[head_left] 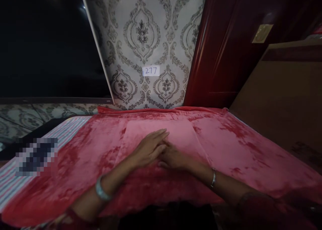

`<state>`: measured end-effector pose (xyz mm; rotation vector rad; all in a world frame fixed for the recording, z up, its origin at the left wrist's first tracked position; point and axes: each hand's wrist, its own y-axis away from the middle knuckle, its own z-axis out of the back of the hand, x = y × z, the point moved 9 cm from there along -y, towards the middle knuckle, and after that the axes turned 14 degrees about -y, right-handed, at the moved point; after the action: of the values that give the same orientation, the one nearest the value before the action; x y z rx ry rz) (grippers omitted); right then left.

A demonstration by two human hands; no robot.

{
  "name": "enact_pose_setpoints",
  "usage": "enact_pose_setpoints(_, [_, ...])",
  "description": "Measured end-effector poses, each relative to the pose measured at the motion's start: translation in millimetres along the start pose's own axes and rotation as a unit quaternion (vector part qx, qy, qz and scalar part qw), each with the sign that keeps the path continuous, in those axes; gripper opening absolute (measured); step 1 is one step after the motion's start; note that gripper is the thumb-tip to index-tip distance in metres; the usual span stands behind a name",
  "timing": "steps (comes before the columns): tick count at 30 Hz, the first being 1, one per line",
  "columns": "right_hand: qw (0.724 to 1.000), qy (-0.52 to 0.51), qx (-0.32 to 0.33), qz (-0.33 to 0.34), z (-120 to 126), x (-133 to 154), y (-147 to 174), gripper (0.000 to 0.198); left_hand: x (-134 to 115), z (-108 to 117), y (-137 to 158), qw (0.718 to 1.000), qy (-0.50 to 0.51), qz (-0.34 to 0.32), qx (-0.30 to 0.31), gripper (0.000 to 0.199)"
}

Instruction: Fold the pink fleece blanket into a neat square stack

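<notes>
My left hand (149,149) lies over my right hand (174,157), and the two touch in front of me. The left fingers are stretched out and nearly together, pointing to the right, with nothing in them. Most of the right fingers are hidden beneath the left hand, so how far they are bent does not show. Below both hands spreads a red and pink plush blanket (226,149). Its middle has a smooth, paler rectangular area (161,124) with straight creased edges, right under the hands. A wide bangle circles my left wrist, a thin bracelet my right.
Along the back, a rolled blanket edge meets the patterned wall (143,32), which bears a paper label (151,71) reading 277. A large dark screen (47,45) stands at left, above a striped cloth (72,124). A dark red door (216,48) and brown panel (281,99) flank the right.
</notes>
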<state>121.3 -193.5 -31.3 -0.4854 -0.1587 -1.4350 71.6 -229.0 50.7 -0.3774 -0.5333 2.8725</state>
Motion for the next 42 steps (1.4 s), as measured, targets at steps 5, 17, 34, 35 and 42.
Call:
enact_pose_setpoints(5, [1.0,-0.026,0.009,-0.013,-11,-2,6,0.057,46,-60,-41,0.98,-0.12,-0.062,0.149,0.055])
enact_pose_setpoints(17, [0.993,-0.097,0.043,-0.054,-15,-13,9,0.06,158,-63,-51,0.962,-0.226,0.073,0.131,0.06])
enact_pose_setpoints(34, [0.998,-0.027,0.018,-0.048,-15,-15,7,0.057,160,-47,-44,0.939,-0.254,0.156,0.171,0.064])
enact_pose_setpoints(35, [0.999,-0.026,0.015,-0.046,-14,-14,7,0.058,145,-44,-36,0.94,-0.261,0.141,0.167,0.063])
enact_pose_setpoints(42, [0.986,0.04,-0.051,-0.151,22,-38,37,0.053,60,-48,68,0.95,-0.262,0.095,0.138,0.067])
